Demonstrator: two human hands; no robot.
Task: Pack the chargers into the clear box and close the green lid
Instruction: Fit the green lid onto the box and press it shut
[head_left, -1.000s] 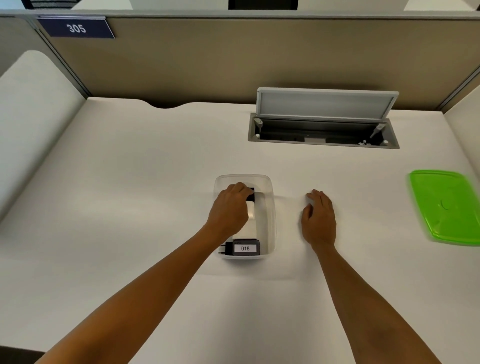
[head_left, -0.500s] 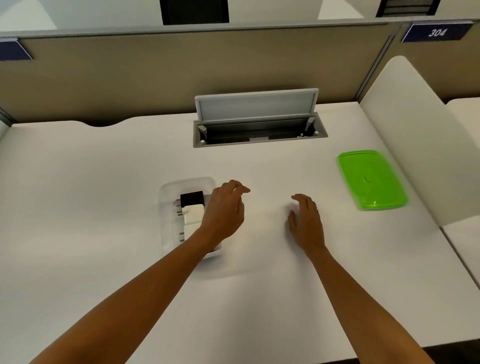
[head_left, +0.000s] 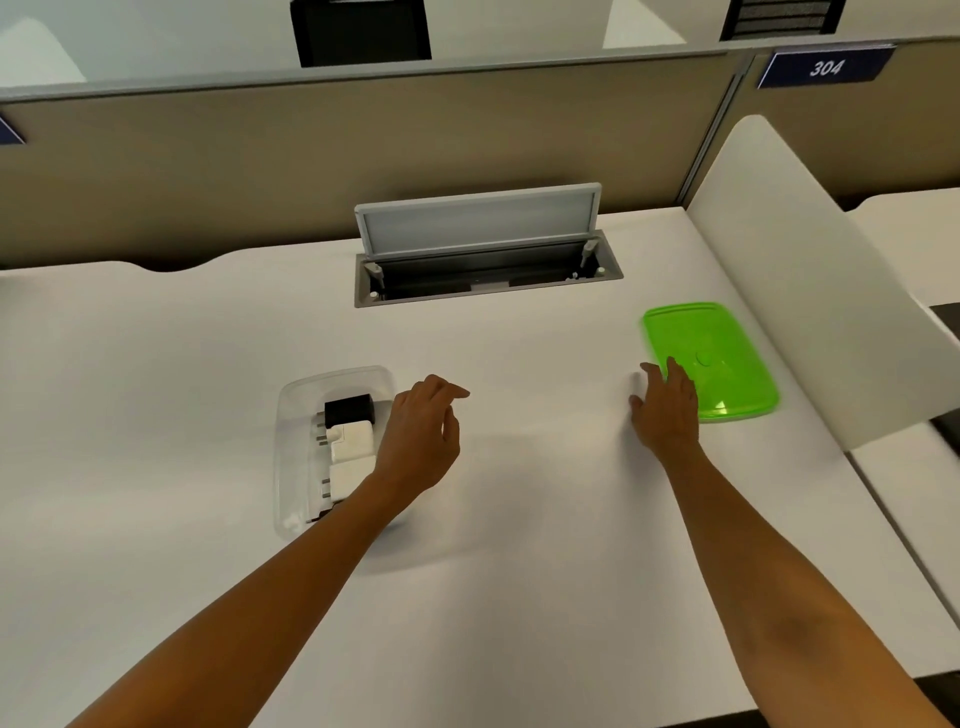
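Clear box (head_left: 291, 415): near right corner hidden beneath the left hand (head_left: 421, 441) and forearm. Lowest charger (head_left: 318, 515): mostly covered, colour unclear. Green lid (head_left: 727, 358): near left edge hidden behind the right hand (head_left: 665, 410), outline motion-blurred. Both forearms: cut off at bottom edge.

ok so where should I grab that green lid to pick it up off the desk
Probably by its near-left rim: the green lid lies flat, so only the thin edge gives purchase. The right hand is already at that corner, open, fingertips overlapping the rim. Come from the left; the white divider crowds its right side.
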